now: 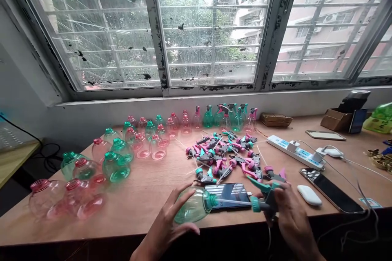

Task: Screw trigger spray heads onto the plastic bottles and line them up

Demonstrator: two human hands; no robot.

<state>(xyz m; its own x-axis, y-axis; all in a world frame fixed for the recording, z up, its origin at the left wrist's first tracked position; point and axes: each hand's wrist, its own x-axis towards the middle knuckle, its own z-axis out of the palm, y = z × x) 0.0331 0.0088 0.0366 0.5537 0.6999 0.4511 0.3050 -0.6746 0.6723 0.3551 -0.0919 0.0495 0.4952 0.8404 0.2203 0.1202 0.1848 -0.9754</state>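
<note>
My left hand is wrapped round a clear green bottle, which lies tilted on its side with its neck to the right. A green and grey spray head is gripped in my right hand. Its thin white tube reaches left into the bottle's mouth, while the green collar stays apart from the neck. Behind both hands lies a loose pile of spray heads in pink, green and grey. Under the tube, a phone rests on the table.
Several open pink bottles and green bottles stand at the left. Finished-looking spray bottles line the wall. At right are a power strip with cables, a white case, another phone and a cardboard box.
</note>
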